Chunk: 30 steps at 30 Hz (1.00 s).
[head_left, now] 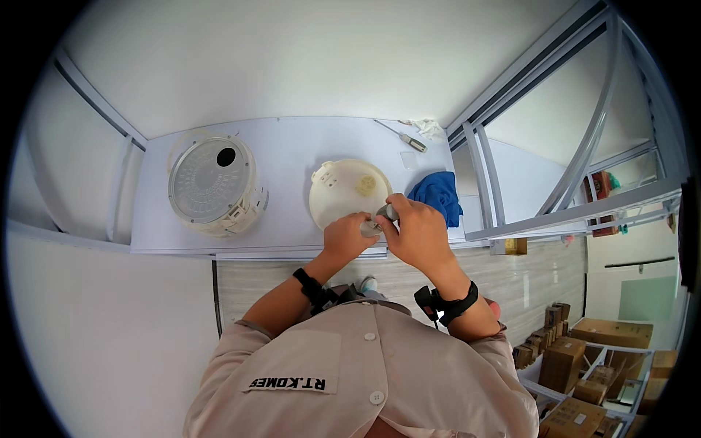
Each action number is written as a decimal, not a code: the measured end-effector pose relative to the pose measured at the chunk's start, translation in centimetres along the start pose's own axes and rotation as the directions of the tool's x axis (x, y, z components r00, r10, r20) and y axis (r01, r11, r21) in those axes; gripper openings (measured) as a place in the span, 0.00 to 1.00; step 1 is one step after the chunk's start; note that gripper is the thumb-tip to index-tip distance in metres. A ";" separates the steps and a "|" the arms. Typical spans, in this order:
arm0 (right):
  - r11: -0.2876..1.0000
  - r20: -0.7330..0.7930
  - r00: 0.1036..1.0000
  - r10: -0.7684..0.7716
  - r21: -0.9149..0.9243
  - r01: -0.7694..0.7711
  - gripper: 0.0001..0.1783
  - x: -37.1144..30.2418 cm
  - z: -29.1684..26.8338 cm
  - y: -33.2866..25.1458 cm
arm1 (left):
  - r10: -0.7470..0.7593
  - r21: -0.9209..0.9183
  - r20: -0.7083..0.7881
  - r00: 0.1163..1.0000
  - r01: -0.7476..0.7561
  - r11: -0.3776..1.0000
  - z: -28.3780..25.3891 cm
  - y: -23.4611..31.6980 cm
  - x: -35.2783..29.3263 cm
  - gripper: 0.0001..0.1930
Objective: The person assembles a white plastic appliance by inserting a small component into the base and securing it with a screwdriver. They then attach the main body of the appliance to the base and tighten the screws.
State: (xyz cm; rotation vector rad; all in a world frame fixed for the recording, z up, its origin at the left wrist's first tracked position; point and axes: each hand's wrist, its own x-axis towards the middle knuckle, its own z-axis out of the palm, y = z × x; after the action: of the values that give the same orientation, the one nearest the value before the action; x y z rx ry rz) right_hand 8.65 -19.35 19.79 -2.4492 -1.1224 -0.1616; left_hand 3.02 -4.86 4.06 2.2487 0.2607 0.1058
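Note:
Both my hands meet at the front edge of the table, over the near right rim of a round cream-coloured lid [337, 196]. Pinched in my left hand [346, 239] is a small rounded grey piece [370, 228]. My right hand [422, 235] has its fingers closed around another small grey piece [388, 212], right against the first. Fingers cover much of both, and I cannot tell what they are or whether they are joined. The lid lies flat, with a yellowish round patch on it. A blue cloth [437, 196] is bunched just beyond my right hand.
A round cream appliance [213, 182] with a grey vented face stands on the table's left. At the back right lie a screwdriver [413, 142], a crumpled white wrapper [425, 128] and a small clear sheet [408, 159]. A metal frame [489, 171] borders the right side.

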 end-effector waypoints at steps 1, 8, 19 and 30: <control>1.000 -0.011 1.000 -0.021 0.007 0.021 0.16 0.0 -0.2 0.0 | -0.001 0.008 -0.007 1.000 0.001 1.000 0.1 0.0 0.0 0.24; 0.990 -0.169 0.982 0.089 0.121 -0.069 0.14 1.2 -2.9 -0.2 | 0.060 0.039 -0.117 0.991 -0.055 0.998 1.6 -0.8 -0.7 0.26; 0.891 -0.244 0.954 0.172 0.452 -0.045 0.16 -1.6 -4.9 7.3 | 0.092 0.397 -0.260 0.961 0.020 0.918 1.9 3.1 -0.8 0.27; 0.745 -0.135 0.979 0.152 0.666 -0.024 0.15 -5.3 -6.7 14.5 | -0.065 0.226 -0.059 0.996 0.077 0.971 9.6 7.3 1.0 0.24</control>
State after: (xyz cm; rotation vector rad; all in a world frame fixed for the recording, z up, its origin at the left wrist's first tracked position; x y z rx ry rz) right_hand 16.41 -34.25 19.32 -1.7923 -0.7939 0.0457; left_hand 6.69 -16.36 3.55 2.4641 0.3984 0.0994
